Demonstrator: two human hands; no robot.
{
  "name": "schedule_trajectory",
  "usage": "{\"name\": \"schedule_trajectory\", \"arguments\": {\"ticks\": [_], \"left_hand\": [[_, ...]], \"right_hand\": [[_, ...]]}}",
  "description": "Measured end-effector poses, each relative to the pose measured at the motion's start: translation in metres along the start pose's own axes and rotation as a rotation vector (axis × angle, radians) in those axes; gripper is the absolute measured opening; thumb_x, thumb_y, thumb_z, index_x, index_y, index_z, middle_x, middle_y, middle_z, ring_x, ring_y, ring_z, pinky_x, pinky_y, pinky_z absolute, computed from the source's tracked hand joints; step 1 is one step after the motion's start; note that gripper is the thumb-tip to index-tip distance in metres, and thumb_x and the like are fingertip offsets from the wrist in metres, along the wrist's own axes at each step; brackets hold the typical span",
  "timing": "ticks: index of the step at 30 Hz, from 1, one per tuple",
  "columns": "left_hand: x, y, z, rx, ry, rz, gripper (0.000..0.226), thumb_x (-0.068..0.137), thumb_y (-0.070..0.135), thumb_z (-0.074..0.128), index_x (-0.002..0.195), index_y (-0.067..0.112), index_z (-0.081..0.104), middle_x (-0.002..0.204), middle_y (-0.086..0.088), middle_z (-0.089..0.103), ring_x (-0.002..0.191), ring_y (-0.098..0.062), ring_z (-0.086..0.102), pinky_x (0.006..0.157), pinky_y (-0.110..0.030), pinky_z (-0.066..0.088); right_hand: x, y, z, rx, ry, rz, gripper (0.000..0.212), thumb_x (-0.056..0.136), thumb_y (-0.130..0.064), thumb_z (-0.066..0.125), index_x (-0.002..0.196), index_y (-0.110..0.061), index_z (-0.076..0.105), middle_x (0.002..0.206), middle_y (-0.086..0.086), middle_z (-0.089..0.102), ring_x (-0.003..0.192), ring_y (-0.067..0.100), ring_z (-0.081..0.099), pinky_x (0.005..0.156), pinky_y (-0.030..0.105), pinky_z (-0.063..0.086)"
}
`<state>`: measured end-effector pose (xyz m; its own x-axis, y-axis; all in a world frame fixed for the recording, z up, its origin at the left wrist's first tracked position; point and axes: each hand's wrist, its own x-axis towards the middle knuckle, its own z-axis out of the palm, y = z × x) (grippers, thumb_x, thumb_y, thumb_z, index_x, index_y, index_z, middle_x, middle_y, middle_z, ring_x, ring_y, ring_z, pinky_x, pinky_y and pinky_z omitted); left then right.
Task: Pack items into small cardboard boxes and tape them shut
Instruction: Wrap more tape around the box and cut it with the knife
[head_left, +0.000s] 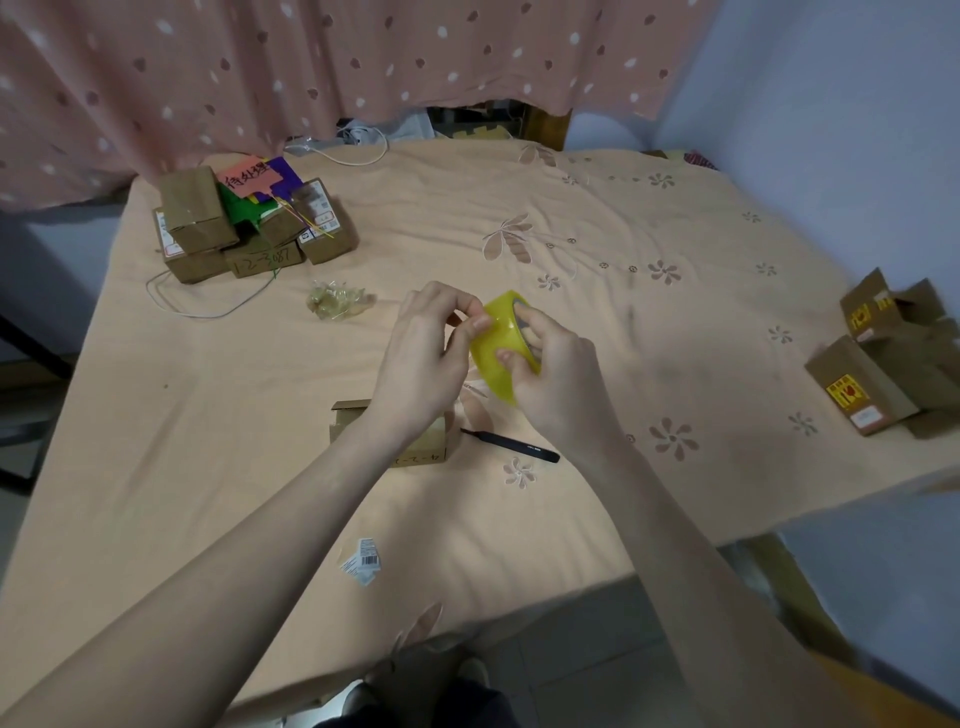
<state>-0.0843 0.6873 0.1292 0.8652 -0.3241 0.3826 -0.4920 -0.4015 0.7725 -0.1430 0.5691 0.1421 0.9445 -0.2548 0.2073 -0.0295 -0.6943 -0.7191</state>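
Observation:
A roll of yellow packing tape (496, 343) is held up above the table's middle. My right hand (550, 374) grips the roll from the right, fingers through its core. My left hand (428, 353) pinches at the roll's left edge with thumb and fingertips. Below my left wrist a small cardboard box (415, 449) with handwritten numbers lies on the peach cloth, partly hidden by my forearm. A black pen-like tool (511, 446) lies just right of the box.
A pile of small cardboard boxes (208, 228) with coloured paper and a pink label stands at the back left. More boxes (862, 384) sit at the right edge. A crumpled tape wad (337, 300), a white cable (208, 306) and barcode stickers (362, 561) lie on the cloth.

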Motion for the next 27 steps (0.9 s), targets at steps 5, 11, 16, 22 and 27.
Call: {"name": "schedule_trajectory", "arguments": {"ticks": [5,11,16,22,27], "left_hand": [[0.000,0.005,-0.003,-0.129,0.043,-0.075,0.007,0.088,0.020,0.063,0.090,0.025,0.058,0.090,0.013,0.061,0.086,-0.012,0.056,0.068,-0.020,0.039],[0.002,0.004,0.000,-0.160,0.025,-0.178,0.014,0.082,0.019,0.071,0.075,0.029,0.064,0.083,0.014,0.062,0.075,0.000,0.051,0.070,-0.018,0.038],[0.004,0.005,-0.001,-0.172,0.037,-0.221,0.022,0.085,0.014,0.066,0.070,0.028,0.061,0.078,0.011,0.061,0.065,0.006,0.049,0.066,-0.008,0.035],[0.006,0.006,-0.004,0.016,-0.062,-0.102,0.010,0.092,0.010,0.056,0.083,0.015,0.058,0.087,-0.001,0.053,0.081,-0.016,0.041,0.072,-0.020,0.027],[-0.005,0.006,0.001,-0.045,-0.030,-0.029,0.011,0.093,0.005,0.051,0.086,0.011,0.055,0.083,0.004,0.054,0.080,-0.018,0.046,0.069,-0.014,0.031]], "right_hand": [[-0.001,0.002,0.001,-0.018,0.032,-0.014,0.043,0.086,-0.004,0.062,0.128,-0.003,0.054,0.116,0.014,0.067,0.110,0.031,0.060,0.089,0.032,0.044],[-0.003,0.001,0.005,-0.091,0.090,-0.092,0.033,0.084,-0.001,0.061,0.117,0.003,0.058,0.106,0.017,0.066,0.098,0.032,0.059,0.067,0.017,0.028],[-0.004,-0.004,0.006,-0.148,0.088,-0.147,0.034,0.083,0.000,0.061,0.117,0.003,0.057,0.091,0.019,0.065,0.080,0.034,0.056,0.065,0.031,0.031],[-0.006,-0.003,0.003,-0.010,0.054,-0.112,0.048,0.086,-0.003,0.060,0.132,-0.009,0.049,0.095,0.007,0.067,0.085,0.026,0.056,0.067,0.023,0.032],[-0.001,-0.001,-0.007,0.234,0.031,0.019,0.053,0.088,-0.007,0.059,0.134,-0.017,0.036,0.052,-0.002,0.053,0.051,0.009,0.047,0.056,0.019,0.039]]}}
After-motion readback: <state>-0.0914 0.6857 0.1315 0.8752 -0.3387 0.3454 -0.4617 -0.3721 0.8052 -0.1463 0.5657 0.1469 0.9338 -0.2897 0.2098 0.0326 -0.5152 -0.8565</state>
